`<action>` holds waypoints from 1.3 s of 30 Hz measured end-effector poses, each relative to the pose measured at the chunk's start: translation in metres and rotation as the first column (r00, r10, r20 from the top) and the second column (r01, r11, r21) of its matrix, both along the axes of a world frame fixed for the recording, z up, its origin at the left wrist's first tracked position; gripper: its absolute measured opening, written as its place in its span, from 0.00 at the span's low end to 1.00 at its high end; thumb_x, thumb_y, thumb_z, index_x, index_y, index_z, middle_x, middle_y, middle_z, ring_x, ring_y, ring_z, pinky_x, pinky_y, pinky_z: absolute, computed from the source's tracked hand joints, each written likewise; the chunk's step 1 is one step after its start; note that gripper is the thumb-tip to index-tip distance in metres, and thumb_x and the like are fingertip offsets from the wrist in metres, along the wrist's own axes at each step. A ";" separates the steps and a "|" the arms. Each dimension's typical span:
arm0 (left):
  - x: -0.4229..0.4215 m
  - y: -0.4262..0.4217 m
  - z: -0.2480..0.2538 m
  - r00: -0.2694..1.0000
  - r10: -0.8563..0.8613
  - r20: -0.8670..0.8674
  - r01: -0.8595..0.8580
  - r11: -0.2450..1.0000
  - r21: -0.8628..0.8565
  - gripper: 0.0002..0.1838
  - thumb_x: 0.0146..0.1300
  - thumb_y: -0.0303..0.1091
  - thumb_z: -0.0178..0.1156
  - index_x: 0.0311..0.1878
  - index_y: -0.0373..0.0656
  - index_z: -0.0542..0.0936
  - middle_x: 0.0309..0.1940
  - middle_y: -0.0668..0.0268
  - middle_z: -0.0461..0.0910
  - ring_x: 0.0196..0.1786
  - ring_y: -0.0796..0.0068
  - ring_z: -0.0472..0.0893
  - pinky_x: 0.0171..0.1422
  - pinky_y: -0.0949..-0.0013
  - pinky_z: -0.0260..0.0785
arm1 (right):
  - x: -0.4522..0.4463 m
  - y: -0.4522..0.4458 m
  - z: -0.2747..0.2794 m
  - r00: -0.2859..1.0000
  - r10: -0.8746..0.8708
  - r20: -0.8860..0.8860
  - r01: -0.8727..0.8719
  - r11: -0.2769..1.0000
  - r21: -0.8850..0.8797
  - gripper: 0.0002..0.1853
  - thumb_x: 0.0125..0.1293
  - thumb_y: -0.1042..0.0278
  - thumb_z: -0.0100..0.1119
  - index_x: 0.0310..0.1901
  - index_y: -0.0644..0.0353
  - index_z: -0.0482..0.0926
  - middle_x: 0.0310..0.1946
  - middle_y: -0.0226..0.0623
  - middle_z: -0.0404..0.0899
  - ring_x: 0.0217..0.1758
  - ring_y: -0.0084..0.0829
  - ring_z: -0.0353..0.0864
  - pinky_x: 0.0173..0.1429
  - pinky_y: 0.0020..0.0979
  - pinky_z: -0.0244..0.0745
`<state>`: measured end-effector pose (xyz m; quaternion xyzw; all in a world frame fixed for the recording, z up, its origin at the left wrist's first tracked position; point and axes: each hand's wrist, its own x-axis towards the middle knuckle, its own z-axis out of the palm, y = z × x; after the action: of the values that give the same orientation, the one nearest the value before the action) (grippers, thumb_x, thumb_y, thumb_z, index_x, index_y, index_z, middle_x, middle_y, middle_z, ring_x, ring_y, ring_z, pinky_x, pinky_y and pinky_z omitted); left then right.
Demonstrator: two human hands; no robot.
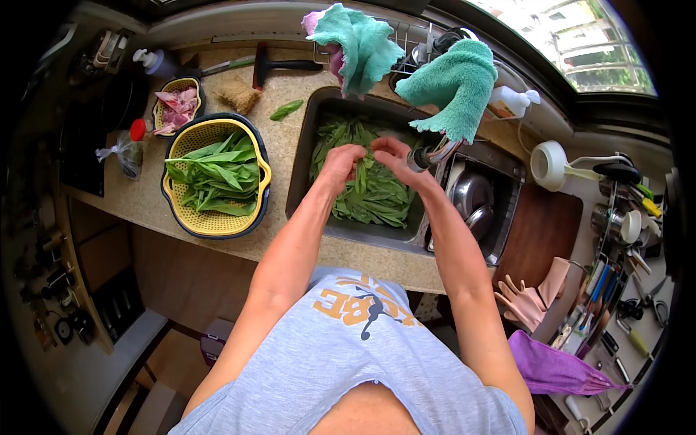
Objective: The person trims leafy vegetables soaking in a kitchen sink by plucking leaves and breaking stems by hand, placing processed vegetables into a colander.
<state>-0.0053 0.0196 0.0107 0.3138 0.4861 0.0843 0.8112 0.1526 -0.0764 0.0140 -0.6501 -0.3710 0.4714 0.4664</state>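
Long green leafy vegetables (373, 199) fill the dark sink (308, 145) in front of me. Over them, my left hand (344, 162) is closed, its fingers pinching a few leaves that hang down between the hands. Close on its right, my right hand (395, 156) has its fingers bent and pressed together at the upper end of the same leaves. The fingertips are partly hidden. To the left of the sink, a yellow basket (210, 226) set in a dark basin holds more of these leaves (217, 170).
One loose leaf (286, 110) lies on the counter (279, 185). Raw meat (177, 109) sits in a small basket behind the yellow one. Teal cloths (453, 83) hang over the sink's far edge near the faucet (419, 158). Metal bowls (473, 196) stand in the right-hand basin.
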 end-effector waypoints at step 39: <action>0.026 -0.023 -0.007 0.993 -0.085 0.085 0.064 0.972 0.225 0.13 0.60 0.33 0.68 0.45 0.37 0.83 0.33 0.70 0.82 0.34 0.81 0.79 0.37 0.75 0.72 | 0.018 -0.027 0.025 0.996 -0.055 0.077 0.072 0.968 -0.240 0.19 0.62 0.57 0.66 0.47 0.63 0.80 0.36 0.26 0.80 0.37 0.19 0.74 0.42 0.25 0.69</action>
<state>0.0206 -0.0034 0.0034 0.4159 0.4228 0.1222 0.7958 0.1701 -0.1031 0.0391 -0.7297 -0.3060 0.4750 0.3851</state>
